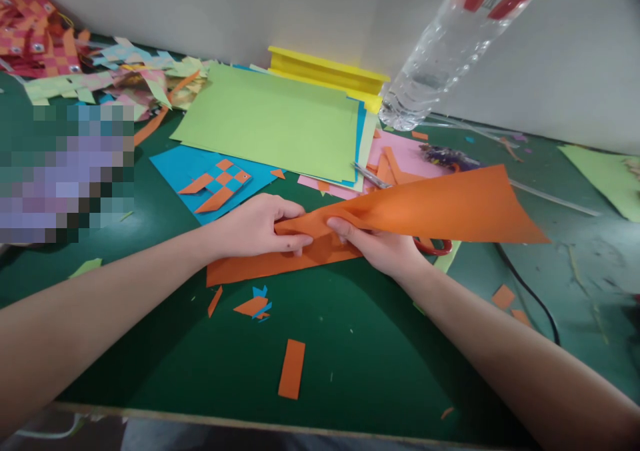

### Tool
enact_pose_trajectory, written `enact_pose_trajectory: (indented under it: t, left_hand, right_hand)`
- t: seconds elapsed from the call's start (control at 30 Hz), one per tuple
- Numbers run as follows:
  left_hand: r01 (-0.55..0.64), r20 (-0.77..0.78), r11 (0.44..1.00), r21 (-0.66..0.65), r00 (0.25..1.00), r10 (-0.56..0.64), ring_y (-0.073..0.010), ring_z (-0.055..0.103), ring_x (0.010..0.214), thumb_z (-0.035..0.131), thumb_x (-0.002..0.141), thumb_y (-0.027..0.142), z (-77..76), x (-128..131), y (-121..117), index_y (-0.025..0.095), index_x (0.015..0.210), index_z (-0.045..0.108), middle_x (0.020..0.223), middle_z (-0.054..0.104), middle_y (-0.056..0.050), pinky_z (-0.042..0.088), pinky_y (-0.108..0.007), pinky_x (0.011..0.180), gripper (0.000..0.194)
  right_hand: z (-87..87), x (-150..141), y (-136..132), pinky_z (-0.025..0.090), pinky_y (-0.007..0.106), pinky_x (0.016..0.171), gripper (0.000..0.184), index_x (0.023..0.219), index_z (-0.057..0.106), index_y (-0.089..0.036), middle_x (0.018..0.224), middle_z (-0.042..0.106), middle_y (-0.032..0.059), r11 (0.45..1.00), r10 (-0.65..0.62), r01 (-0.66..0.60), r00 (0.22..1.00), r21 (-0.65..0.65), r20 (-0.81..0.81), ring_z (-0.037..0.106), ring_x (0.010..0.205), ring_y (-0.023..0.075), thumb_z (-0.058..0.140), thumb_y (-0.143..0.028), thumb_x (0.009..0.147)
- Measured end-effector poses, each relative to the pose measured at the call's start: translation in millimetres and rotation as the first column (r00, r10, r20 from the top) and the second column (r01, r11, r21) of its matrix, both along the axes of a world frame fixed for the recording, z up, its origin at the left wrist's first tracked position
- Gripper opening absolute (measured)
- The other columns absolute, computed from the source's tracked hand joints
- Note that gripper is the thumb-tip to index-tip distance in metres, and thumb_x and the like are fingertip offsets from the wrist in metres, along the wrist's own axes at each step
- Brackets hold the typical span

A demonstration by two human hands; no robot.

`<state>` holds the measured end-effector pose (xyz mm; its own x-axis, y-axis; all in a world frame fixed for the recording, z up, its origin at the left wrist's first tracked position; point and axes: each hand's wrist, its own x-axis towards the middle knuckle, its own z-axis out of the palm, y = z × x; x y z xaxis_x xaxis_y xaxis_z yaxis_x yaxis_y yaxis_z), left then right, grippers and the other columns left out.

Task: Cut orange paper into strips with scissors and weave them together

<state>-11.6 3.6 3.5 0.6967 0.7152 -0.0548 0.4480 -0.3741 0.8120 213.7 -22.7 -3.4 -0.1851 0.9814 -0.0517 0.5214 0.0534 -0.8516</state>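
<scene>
Your two hands (287, 227) (373, 241) pinch big bendy orange paper (440, 207) over worktop (320, 397), small orange piece (291, 369) near front edge.

Fingers (345, 228) of both hands hold a bent orange sheet (440, 207).

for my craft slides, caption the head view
Two hands bend an orange paper sheet near a woven paper fish.
</scene>
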Motion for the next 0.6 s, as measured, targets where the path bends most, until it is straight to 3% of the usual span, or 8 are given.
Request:
enact_pose_trajectory:
  t: [0.33,0.5,0.6]
  left_hand:
    - [0.035,0.028,0.997,0.062,0.999,-0.036,-0.0135,0.061,0.071,0.059,0.089,0.039,-1.7,1.0,1.5,0.019,0.072,0.069,0.073,0.07,0.0,0.04,-0.024,0.061,0.028]
    - [-0.007,-0.019,0.991,0.132,1.0,0.01,-0.0147,0.058,0.067,0.059,0.087,0.045,-3.4,2.1,0.9,0.018,0.068,0.062,0.068,0.066,-0.001,0.035,-0.025,0.056,0.033]
    - [-0.003,-0.022,0.989,0.148,1.0,0.006,-0.0146,0.058,0.068,0.06,0.087,0.044,-3.0,2.1,0.6,0.018,0.069,0.061,0.069,0.066,-0.001,0.036,-0.025,0.058,0.031]
  right_hand:
    - [-2.6,-1.4,-0.3,0.054,0.046,0.082,0.044,0.066,0.06,-0.024,0.064,0.06,0.0033,0.999,-0.023,0.024,0.998,-0.033,0.055,0.063,0.074,0.0247,0.063,-0.068,0.073]
    - [-4.9,-1.2,0.0,0.056,0.049,0.083,0.044,0.061,0.056,-0.025,0.067,0.062,0.004,0.997,-0.051,0.052,0.999,-0.06,0.019,0.065,0.077,0.0259,0.066,-0.066,0.071]
    - [-6.6,-1.0,1.0,0.058,0.047,0.08,0.038,0.064,0.061,-0.026,0.066,0.063,0.0026,1.0,-0.003,0.002,1.0,-0.02,-0.02,0.066,0.075,0.0248,0.066,-0.062,0.075]
